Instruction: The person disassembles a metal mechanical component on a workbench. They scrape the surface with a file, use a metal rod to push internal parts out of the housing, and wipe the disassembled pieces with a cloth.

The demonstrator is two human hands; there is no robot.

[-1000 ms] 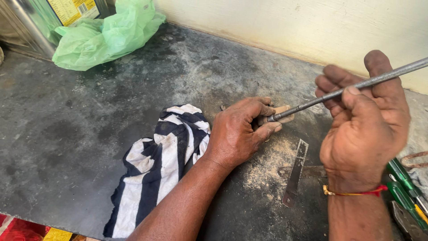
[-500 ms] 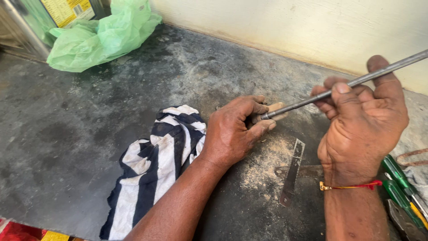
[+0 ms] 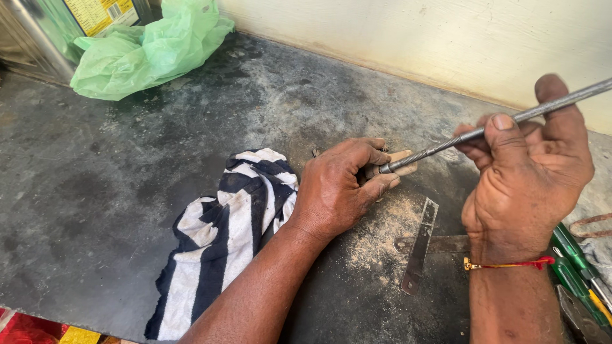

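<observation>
Fingers, left: your left hand [image 3: 338,191] is curled tight, thumb and fingertips pinching a small pale wooden piece [image 3: 403,160] against the dark worktop [image 3: 127,185].
Fingers, right: your right hand [image 3: 526,169] is closed round a thin metal rod [image 3: 446,141], thumb pressed on top, index finger raised beside it.
Rod: slants down from upper right, its tip meeting the wooden piece at your left fingertips.
Dust: pale sawdust [image 3: 382,229] lies just beneath the left hand.
Nearby: a striped cloth [image 3: 223,236] under your left wrist; a flat metal strip [image 3: 421,245] between your hands; green-handled tools [image 3: 577,261] by your right wrist; a green plastic bag [image 3: 146,51] well apart, top left.
</observation>
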